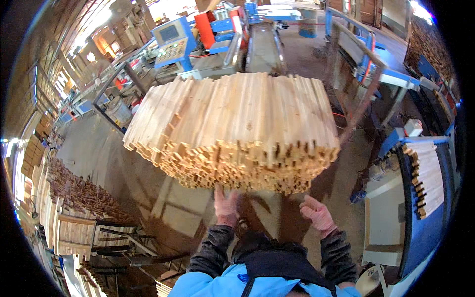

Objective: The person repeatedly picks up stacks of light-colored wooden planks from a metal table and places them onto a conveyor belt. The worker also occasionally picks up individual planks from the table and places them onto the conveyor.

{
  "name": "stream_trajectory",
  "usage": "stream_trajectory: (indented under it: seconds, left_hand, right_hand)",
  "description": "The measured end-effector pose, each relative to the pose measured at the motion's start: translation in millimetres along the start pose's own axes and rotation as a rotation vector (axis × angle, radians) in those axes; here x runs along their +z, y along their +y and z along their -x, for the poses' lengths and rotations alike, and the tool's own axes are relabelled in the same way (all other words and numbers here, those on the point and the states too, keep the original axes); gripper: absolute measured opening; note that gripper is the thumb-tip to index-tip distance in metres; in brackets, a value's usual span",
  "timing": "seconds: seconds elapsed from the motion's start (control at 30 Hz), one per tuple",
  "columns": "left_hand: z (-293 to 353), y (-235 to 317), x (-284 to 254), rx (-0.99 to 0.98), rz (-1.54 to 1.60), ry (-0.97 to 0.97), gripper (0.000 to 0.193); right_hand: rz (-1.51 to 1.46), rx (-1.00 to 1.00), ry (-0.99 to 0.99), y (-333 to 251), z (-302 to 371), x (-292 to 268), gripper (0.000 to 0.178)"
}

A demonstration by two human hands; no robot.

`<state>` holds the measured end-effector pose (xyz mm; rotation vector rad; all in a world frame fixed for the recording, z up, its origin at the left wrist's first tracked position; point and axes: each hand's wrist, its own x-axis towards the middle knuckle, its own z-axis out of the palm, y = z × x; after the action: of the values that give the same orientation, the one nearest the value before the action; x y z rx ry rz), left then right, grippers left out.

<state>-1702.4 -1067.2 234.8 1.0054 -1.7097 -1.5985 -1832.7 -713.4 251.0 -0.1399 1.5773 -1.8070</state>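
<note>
A large stack of pale wooden strips [247, 106] lies ahead of me, with the ragged cut ends facing my body. My left hand [227, 207] is just below the near lower edge of these ends, fingers stretched upward and apart with nothing in them. Whether its fingertips touch the wood I cannot tell. To the right, my right hand [319, 216] is held in the air, short of the stack's lower right corner. Its fingers are loosely bent and apart, and no object shows in it. Both hands look pinkish and slightly blurred.
Behind the stack stand a blue control panel [173, 42] and a machine bed [264, 49]. A metal rail [363, 49] runs at the right. More strips [426, 178] lie on a blue-edged table [403, 232]. At the left are piled wood pieces [84, 190] and a dark metal frame [123, 230].
</note>
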Motion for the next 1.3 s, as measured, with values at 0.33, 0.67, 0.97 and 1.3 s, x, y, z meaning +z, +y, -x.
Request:
stream_trajectory:
  seconds: [0.33,0.67,0.97,1.3]
  left_hand:
    - [-250,37,-154,0.120,-0.429,0.195,0.085]
    - [-298,56,-157,0.076,-0.865,0.054,0.038]
    - [-262,85,-130,0.178,-0.787,0.063,0.033]
    - [-307,53,-104,0.051,-0.048,-0.275,0.074]
  right_hand:
    - [1.043,-0.399,0.189,-112,-197,172,0.118]
    - [1.571,-0.321,0.172,-146,-265,203,0.122]
    - [1.217,-0.400,0.155,-161,-295,143,0.112]
    - [0.891,-0.463,0.011,-203,-364,77,0.094]
